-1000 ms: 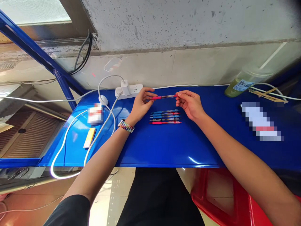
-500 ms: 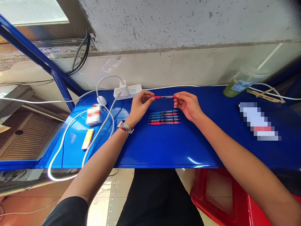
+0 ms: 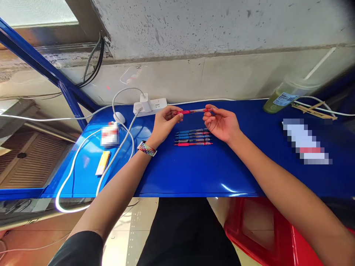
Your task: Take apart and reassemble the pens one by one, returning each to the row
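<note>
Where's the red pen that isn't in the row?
Head view, near centre: the red pen is held between the left hand and right hand, just beyond the pen row.

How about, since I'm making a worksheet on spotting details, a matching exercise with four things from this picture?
1. Pen nearest the wall
2. Power strip
3. Drink cup
4. Wristband

A. Multicoloured
B. Green contents, white straw
C. Red grip, between left hand and right hand
D. White, with plugs in it

Right pairs: 1-C, 2-D, 3-B, 4-A
</note>
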### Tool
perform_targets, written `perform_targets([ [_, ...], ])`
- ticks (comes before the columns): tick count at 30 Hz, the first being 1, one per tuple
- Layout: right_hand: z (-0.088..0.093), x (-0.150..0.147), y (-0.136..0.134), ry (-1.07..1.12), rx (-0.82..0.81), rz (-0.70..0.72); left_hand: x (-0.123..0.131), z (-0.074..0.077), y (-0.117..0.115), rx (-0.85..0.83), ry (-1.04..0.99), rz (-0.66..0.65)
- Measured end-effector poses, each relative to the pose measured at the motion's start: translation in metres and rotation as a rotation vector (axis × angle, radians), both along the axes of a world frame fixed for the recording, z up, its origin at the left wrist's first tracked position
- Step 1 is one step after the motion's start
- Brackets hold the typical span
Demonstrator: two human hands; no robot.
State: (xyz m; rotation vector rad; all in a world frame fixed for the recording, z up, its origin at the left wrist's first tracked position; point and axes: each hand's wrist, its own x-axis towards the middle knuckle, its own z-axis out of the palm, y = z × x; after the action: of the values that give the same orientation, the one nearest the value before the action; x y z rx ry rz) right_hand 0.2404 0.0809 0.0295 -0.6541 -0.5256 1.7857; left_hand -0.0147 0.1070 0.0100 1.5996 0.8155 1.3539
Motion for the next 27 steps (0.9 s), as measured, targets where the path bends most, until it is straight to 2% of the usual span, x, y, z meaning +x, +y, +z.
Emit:
perform_targets([
  [11, -0.0009, -0.0023, -0.0052, 0.154, 0.089, 0.029, 0.0026, 0.0038, -0.0031, -0.012, -0.040, -0.019],
  [15, -0.0014, -0.0026, -0.0063, 0.120, 0.133, 0.014, 0.0029, 0.0072, -0.0064, -0.001, -0.046, -0.002],
  [27, -0.0055, -0.0002, -0.0023, 0.102, 0.112, 0.014, 0.0032, 0.0099, -0.0084, -0.010, -0.060, -0.002],
])
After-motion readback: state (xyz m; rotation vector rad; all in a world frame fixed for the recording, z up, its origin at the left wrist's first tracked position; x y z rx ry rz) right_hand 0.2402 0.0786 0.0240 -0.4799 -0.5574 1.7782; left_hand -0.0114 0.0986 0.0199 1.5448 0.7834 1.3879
